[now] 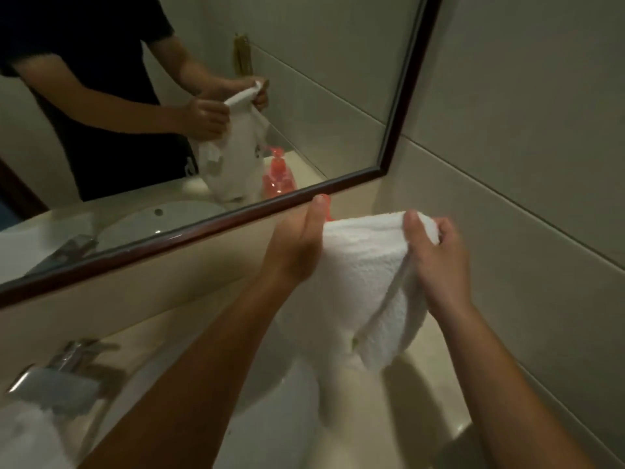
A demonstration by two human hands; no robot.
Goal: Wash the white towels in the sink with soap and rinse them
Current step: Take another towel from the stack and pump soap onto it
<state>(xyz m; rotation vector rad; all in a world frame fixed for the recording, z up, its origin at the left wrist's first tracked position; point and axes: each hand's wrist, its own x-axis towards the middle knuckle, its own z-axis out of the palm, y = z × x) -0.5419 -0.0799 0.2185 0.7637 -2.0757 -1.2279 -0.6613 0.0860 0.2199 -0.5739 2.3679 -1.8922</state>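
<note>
I hold a white towel [362, 282] up above the counter, to the right of the sink [267, 377]. My left hand [301, 242] grips its left top edge, thumb pointing up. My right hand [439, 258] pinches the right top corner, thumb over the cloth. The towel hangs down folded, its lower end near the counter. A second white towel [27, 438] lies at the bottom left, below the chrome faucet [64, 374]. Only the pink pump top of the soap bottle [325, 199] shows behind my left thumb; its reflection is in the mirror.
A dark-framed mirror [395, 130] spans the wall behind the counter and reflects a person holding the towel. Tiled wall [524, 164] closes in on the right. The beige counter [429, 401] runs along the right of the sink.
</note>
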